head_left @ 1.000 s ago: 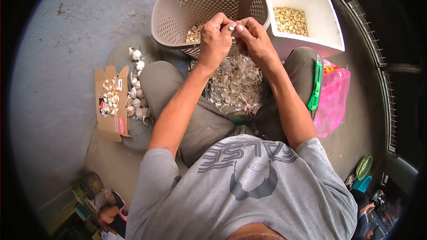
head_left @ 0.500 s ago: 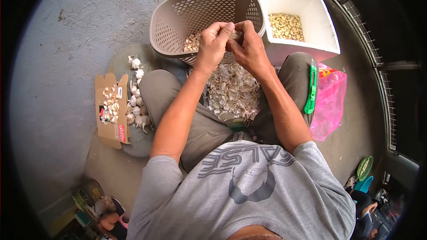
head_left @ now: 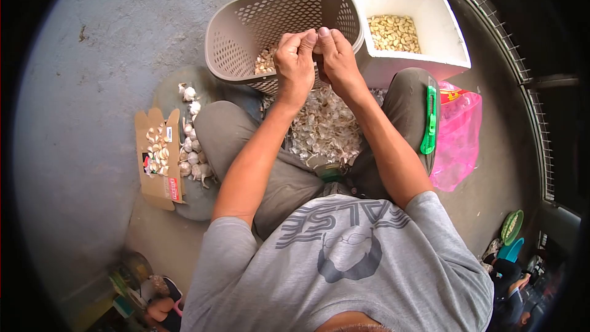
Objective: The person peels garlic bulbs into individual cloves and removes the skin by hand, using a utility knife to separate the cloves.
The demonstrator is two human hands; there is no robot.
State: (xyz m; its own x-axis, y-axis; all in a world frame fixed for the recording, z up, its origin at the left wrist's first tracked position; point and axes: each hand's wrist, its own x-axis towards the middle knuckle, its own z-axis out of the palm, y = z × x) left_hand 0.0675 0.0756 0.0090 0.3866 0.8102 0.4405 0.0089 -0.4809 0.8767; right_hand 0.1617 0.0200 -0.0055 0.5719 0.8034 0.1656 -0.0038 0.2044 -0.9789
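Between a rough wall [head_left: 92, 98] and metal mesh [head_left: 542, 147], over a dull grey floor [head_left: 467, 221], a mostly hidden garlic piece [head_left: 317, 50] was pinched between the tightly curled left hand [head_left: 296, 64] and right hand [head_left: 339, 64], near the perforated brown basket [head_left: 289, 15].

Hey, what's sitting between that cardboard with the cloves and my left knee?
Garlic bulbs, bunched together, lie between the cardboard and your left knee; the head view shows it.
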